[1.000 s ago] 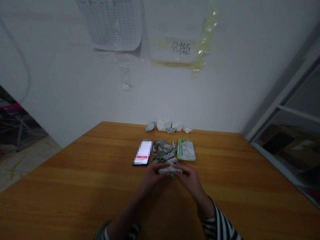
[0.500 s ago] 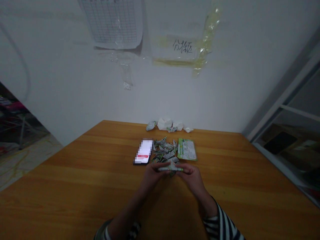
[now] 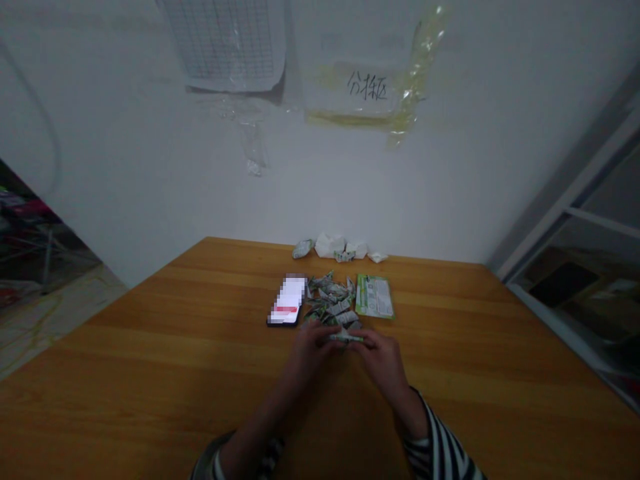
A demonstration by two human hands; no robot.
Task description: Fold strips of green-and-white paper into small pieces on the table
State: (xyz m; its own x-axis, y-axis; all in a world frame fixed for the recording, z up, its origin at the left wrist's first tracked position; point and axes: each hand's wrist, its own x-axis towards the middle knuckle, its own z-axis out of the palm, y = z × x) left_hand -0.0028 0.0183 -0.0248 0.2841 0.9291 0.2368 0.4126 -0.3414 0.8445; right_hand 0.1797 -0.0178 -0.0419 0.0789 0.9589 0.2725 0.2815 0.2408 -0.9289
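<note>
Between my two hands is a folded piece of printed paper (image 3: 346,338), white with green marks. My left hand (image 3: 309,348) pinches its left end, and my right hand (image 3: 381,355) pinches the right end. Just beyond my fingers lies a loose pile of folded printed paper pieces (image 3: 330,297), grey-white and green. A phone (image 3: 289,300) with a lit screen lies left of the pile. To the right of the pile is a flat green-and-white printed packet (image 3: 375,297). My fingers partly cover the held paper.
Along the back of the wooden table (image 3: 175,320) sit crumpled white tissues (image 3: 330,246) and a crumpled printed piece (image 3: 302,249). Behind it rises a white wall with taped sheets (image 3: 230,47). A metal-framed shelf (image 3: 575,280) stands at the right.
My hands have drawn slightly closer together, and less of the held paper shows between them. The pile, phone and packet have stayed in place.
</note>
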